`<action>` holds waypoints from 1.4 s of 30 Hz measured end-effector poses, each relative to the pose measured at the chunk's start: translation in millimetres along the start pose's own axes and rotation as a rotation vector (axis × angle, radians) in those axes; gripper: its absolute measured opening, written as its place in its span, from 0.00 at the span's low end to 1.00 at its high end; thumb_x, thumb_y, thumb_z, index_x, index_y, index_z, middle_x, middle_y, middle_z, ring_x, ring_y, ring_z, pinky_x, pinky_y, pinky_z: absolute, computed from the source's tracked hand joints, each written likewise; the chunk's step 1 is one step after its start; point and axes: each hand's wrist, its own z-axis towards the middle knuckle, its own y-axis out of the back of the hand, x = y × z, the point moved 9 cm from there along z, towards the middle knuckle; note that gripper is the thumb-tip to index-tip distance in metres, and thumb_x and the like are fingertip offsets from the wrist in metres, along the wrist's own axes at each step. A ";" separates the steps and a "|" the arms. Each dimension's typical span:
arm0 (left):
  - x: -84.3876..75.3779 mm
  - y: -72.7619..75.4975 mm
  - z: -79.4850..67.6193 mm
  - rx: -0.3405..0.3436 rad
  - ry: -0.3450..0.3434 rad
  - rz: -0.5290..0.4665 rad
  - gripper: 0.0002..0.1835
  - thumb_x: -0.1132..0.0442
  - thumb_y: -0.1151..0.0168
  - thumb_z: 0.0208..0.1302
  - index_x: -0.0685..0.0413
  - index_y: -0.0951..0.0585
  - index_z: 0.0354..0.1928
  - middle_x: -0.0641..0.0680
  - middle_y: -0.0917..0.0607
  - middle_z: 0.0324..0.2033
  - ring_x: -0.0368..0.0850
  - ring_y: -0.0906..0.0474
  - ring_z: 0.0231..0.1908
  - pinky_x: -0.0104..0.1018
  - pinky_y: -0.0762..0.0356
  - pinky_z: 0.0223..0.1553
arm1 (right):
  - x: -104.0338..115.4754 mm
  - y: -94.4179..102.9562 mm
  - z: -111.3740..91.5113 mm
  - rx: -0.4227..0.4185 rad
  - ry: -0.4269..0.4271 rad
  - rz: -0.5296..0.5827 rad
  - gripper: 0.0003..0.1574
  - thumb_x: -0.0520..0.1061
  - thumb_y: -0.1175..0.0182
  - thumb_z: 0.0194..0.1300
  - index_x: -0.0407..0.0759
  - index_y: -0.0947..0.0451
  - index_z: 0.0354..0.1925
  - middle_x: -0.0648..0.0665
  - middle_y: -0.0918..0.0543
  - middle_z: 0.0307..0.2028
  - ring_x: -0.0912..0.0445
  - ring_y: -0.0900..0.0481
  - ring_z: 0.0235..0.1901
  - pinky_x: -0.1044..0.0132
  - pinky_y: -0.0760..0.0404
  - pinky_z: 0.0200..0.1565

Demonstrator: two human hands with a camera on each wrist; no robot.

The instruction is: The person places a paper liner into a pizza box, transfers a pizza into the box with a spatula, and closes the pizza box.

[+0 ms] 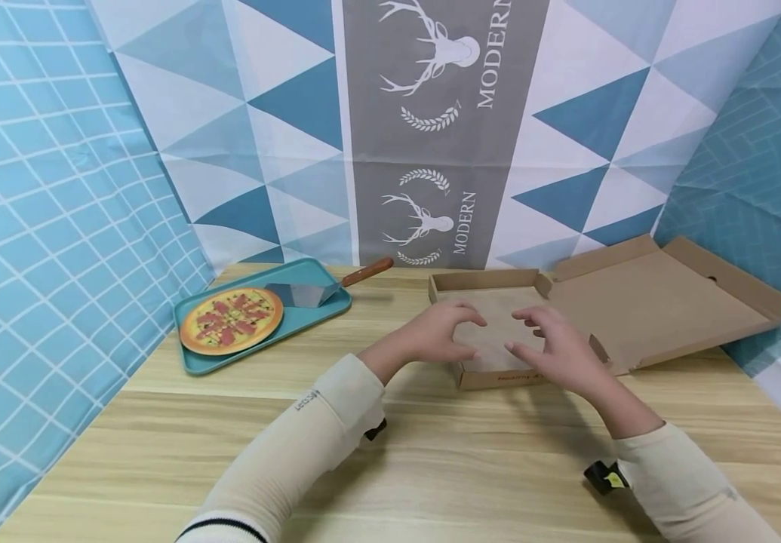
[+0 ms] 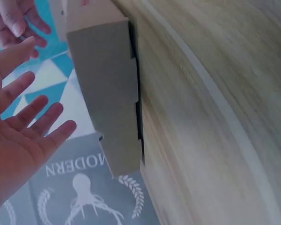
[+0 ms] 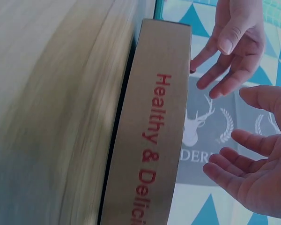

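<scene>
A brown cardboard pizza box (image 1: 499,302) stands with its lid (image 1: 655,302) folded back to the right and a sheet of paper lining its bottom. Over the box's left part my left hand (image 1: 446,332) hovers, fingers spread and bent loosely, holding nothing. My right hand (image 1: 556,347) faces it above the box's front right, also loose and without anything in it. In the right wrist view both hands show above the box's front wall (image 3: 150,122), which bears red lettering. The left wrist view shows the box's side wall (image 2: 105,93) beside my left fingers.
A teal tray (image 1: 200,364) at the back left holds a pizza (image 1: 232,320) and a pizza server (image 1: 302,294) with a wooden handle. Patterned cloth walls (image 1: 295,136) enclose the wooden table (image 1: 444,467) at the back and sides.
</scene>
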 end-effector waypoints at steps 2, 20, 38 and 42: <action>5.4 2.9 -6.7 -0.002 0.023 -0.019 0.23 0.57 0.29 0.58 0.54 0.19 0.56 0.54 0.23 0.58 0.48 0.30 0.61 0.37 0.36 0.64 | 3.6 -2.6 1.0 0.001 0.008 0.010 0.30 0.44 0.35 0.64 0.32 0.30 0.60 0.31 0.28 0.57 0.35 0.27 0.54 0.40 0.27 0.54; 64.7 48.6 -69.9 -0.263 0.167 -0.183 0.23 0.59 0.30 0.60 0.59 0.21 0.56 0.60 0.24 0.59 0.55 0.26 0.57 0.49 0.25 0.55 | 31.7 -18.9 12.4 -0.062 0.133 -0.024 0.27 0.39 0.33 0.61 0.29 0.27 0.55 0.32 0.25 0.53 0.40 0.27 0.51 0.44 0.25 0.51; 164.9 22.5 -101.1 -0.898 0.818 -1.504 0.12 0.70 0.39 0.66 0.67 0.22 0.49 0.56 0.16 0.34 0.47 0.17 0.40 0.42 0.24 0.54 | 38.7 -23.0 11.1 -0.068 0.151 -0.045 0.24 0.39 0.33 0.61 0.31 0.25 0.54 0.35 0.25 0.53 0.42 0.25 0.50 0.46 0.24 0.50; 174.3 13.9 -98.6 -0.961 0.895 -1.717 0.17 0.68 0.39 0.66 0.61 0.25 0.57 0.56 0.19 0.41 0.46 0.19 0.41 0.40 0.23 0.53 | 38.8 -22.9 10.2 -0.064 0.154 -0.050 0.24 0.40 0.33 0.62 0.31 0.25 0.54 0.35 0.24 0.53 0.43 0.24 0.49 0.47 0.23 0.49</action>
